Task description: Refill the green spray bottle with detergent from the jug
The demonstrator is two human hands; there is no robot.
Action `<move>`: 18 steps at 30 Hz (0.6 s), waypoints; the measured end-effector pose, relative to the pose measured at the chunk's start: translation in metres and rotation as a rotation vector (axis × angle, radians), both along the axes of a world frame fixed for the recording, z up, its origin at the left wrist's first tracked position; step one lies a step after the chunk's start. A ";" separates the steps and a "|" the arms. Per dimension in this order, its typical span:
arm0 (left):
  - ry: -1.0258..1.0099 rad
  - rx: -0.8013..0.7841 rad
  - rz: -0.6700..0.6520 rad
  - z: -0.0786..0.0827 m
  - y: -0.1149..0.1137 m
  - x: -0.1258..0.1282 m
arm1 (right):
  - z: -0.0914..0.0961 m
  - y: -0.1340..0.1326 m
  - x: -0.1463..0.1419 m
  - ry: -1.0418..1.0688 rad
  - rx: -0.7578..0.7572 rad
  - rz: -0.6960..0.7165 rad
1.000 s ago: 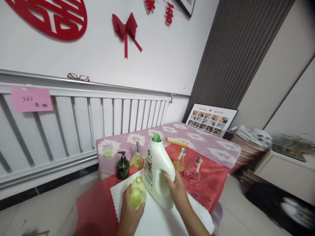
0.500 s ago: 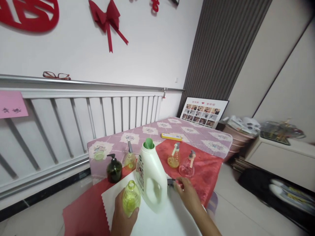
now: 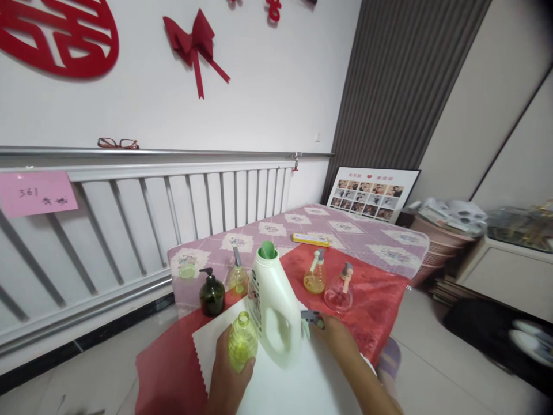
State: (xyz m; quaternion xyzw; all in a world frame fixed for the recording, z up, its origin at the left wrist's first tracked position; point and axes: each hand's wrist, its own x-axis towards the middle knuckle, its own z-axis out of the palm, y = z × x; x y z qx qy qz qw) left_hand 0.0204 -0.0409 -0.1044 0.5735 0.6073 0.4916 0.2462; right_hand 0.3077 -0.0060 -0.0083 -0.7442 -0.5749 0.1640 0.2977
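My left hand [image 3: 228,377] is wrapped round a small open yellow-green bottle [image 3: 242,347] that stands on a white sheet [image 3: 298,392]. Right beside it a big white detergent jug [image 3: 273,314] with a green spout stands upright. My right hand [image 3: 337,340] rests on the sheet just right of the jug, fingers closed on a small dark and green piece [image 3: 311,316], perhaps a spray head.
On the red cloth [image 3: 371,305] stand a dark green pump bottle [image 3: 211,294], a yellow spray bottle [image 3: 237,278], an orange spray bottle [image 3: 315,278] and a clear pink one [image 3: 339,294]. A yellow flat box [image 3: 310,239] lies on the purple tablecloth. A white radiator [image 3: 129,213] runs along the wall.
My right hand has let go of the jug, which now stands upright, and has moved right to close on the small dark piece. The left hand keeps hold of its bottle.
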 end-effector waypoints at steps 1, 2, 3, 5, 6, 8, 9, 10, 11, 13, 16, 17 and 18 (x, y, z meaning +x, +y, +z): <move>-0.011 -0.006 -0.007 0.001 0.001 -0.001 | 0.005 -0.005 0.000 0.076 0.035 -0.013; -0.012 -0.031 -0.020 0.002 0.001 -0.002 | 0.009 -0.011 0.001 0.153 0.065 -0.026; -0.013 -0.058 -0.034 0.003 0.001 -0.003 | 0.013 -0.019 0.000 0.233 0.091 -0.042; -0.016 -0.091 -0.052 0.006 0.000 -0.004 | 0.019 -0.038 -0.003 0.393 0.131 -0.076; -0.011 -0.091 -0.050 0.008 -0.002 -0.004 | 0.020 -0.048 -0.005 0.459 0.149 -0.091; 0.020 -0.053 -0.045 0.010 -0.005 -0.002 | 0.020 -0.068 -0.014 0.636 0.182 -0.130; 0.046 -0.020 -0.049 0.010 -0.007 -0.002 | 0.020 -0.078 -0.019 0.769 0.196 -0.158; 0.076 0.017 -0.061 0.009 -0.010 -0.001 | 0.021 -0.086 -0.025 0.930 0.203 -0.188; 0.110 0.057 -0.074 0.009 -0.012 0.000 | 0.022 -0.093 -0.032 1.090 0.207 -0.213; 0.171 0.131 -0.094 0.007 -0.015 0.002 | 0.027 -0.103 -0.045 1.312 0.213 -0.214; 0.225 0.184 -0.108 0.009 -0.021 0.005 | 0.040 -0.112 -0.061 1.362 0.227 -0.114; 0.234 0.185 -0.116 0.011 -0.023 0.006 | 0.045 -0.114 -0.065 1.363 0.232 -0.087; 0.238 0.180 -0.131 0.015 -0.025 0.007 | 0.050 -0.116 -0.068 1.367 0.243 -0.072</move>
